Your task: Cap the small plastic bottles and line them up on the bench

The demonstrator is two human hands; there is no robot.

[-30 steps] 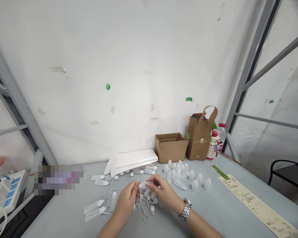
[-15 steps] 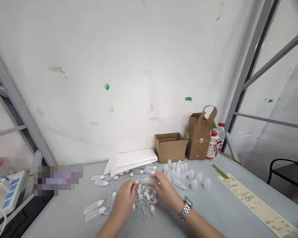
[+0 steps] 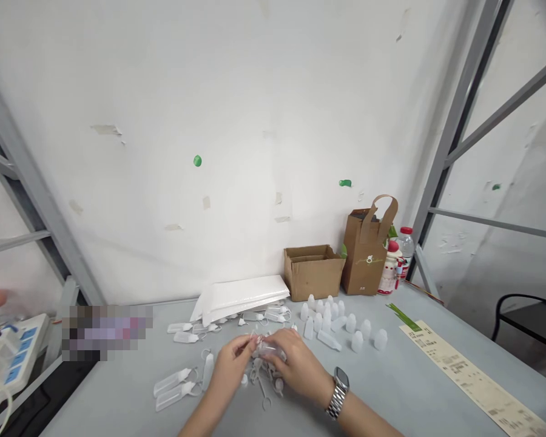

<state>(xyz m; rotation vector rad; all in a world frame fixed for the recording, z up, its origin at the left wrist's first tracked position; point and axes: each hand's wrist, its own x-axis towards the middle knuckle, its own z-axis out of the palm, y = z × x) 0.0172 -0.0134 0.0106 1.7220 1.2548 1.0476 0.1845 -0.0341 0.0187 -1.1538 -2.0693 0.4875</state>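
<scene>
A clear plastic squeeze bottle (image 3: 272,350) lies sideways in the fingers of my right hand (image 3: 295,363), its body pointing right. My left hand (image 3: 230,360) pinches at the bottle's neck end, where a small white part is mostly covered by the fingertips. Beneath both hands is a pile of white ringed caps (image 3: 260,379), partly hidden. To the left lie capped bottles (image 3: 175,395) with ring straps, and one more (image 3: 208,370) rests close to my left wrist. Several uncapped bottles (image 3: 326,320) stand or lie to the right.
White padded envelopes (image 3: 246,294) lie by the wall, beside an open cardboard box (image 3: 313,276) and a brown paper bag (image 3: 364,258). Drink bottles (image 3: 390,270) stand at the back right. A long printed label strip (image 3: 473,376) runs along the right. A power strip (image 3: 20,358) is at far left.
My right hand has moved down and left and now wraps more of the bottle. My left fingertips have closed at its neck end, and the bottle sits slightly lower.
</scene>
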